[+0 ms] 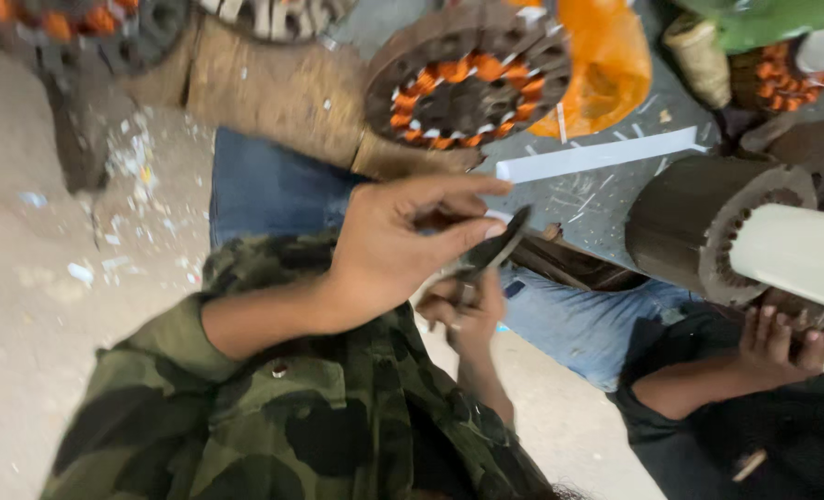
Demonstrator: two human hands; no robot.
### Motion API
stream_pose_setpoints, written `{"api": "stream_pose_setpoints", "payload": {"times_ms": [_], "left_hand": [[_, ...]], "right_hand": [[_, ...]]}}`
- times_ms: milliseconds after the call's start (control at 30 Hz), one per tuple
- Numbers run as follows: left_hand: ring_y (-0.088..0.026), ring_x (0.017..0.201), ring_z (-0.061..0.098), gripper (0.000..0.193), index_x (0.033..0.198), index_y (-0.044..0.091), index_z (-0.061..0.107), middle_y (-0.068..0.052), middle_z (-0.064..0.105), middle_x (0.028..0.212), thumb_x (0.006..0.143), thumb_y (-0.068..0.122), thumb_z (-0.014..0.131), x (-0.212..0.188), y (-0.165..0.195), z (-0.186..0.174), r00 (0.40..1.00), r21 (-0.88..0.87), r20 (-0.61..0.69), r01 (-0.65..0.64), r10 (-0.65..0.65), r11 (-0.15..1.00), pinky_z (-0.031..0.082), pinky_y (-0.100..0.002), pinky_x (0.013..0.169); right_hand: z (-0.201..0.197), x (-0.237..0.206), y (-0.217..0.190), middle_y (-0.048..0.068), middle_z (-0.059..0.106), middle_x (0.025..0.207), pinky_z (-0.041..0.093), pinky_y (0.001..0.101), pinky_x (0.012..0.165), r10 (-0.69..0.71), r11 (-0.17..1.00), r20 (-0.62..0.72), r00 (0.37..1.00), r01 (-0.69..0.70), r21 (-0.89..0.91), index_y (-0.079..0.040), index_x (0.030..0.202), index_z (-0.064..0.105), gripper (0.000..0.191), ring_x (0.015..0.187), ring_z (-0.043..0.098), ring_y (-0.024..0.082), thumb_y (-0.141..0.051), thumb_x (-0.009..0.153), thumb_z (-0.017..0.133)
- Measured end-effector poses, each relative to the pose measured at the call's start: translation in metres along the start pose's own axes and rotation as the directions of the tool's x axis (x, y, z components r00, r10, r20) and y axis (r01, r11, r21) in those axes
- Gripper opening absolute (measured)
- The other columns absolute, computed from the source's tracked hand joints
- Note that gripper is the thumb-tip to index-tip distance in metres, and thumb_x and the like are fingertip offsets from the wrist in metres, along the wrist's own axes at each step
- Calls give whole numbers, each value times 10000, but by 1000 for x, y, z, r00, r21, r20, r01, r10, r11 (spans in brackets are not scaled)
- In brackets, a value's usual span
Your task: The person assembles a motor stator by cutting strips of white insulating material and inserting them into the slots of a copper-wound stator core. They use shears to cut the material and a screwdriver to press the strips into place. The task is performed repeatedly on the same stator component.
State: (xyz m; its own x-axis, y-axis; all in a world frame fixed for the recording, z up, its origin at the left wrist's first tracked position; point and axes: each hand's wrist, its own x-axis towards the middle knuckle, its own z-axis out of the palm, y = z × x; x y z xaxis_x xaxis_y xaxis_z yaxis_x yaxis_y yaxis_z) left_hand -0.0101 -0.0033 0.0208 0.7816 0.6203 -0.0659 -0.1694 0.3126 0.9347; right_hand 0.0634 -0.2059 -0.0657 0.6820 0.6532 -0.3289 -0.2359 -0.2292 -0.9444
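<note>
My left hand (395, 248) reaches in from the lower left in a camouflage sleeve. Its thumb and fingers are pinched at the tip of a dark pair of scissors (498, 248), where a small white scrap shows. My right hand (470, 313) sits just below, partly hidden by the left. It is closed around the scissors' handle end.
A stator with orange windings (467, 79) lies above on a straw-coloured sack beside an orange plastic bag (606, 65). A long white paper strip (597, 156) lies on the grey surface. At right, another person's hand (782, 343) holds a dark stator (699, 227) with a white roll in it.
</note>
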Motion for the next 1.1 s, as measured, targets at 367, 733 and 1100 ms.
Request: {"api": "stream_pose_setpoints", "payload": {"times_ms": [367, 733, 1100], "left_hand": [[-117, 947, 752, 212, 1173, -31, 731, -61, 696, 1122, 968, 8, 694, 1, 2, 29, 987, -76, 132, 97, -86, 992, 600, -246, 846], [-100, 978, 697, 297, 1290, -15, 674, -68, 736, 1102, 994, -13, 706, -1, -1, 7, 976, -181, 195, 130, -94, 975, 572, -243, 854], [-326, 1214, 565, 732, 1341, -73, 505, -191, 636, 1251, 777, 163, 908, 47, 64, -14, 695, 799, 157, -506, 701, 324, 426, -455, 1057]], "right_hand": [[-53, 58, -187, 141, 672, 724, 496, 413, 567, -465, 342, -209, 860, -43, -939, -33, 1337, 653, 818, 599, 640, 286, -366, 665, 979], [-17, 39, -185, 165, 703, 1023, 550, 382, 820, -618, 544, 22, 786, 448, -710, 32, 1216, 680, 334, 923, 677, 221, 98, 889, 666], [-9, 49, -110, 185, 705, 981, 620, 289, 773, -556, 812, -240, 796, 581, 49, 96, 1005, 712, 167, 841, 720, 199, 212, 895, 664]]}}
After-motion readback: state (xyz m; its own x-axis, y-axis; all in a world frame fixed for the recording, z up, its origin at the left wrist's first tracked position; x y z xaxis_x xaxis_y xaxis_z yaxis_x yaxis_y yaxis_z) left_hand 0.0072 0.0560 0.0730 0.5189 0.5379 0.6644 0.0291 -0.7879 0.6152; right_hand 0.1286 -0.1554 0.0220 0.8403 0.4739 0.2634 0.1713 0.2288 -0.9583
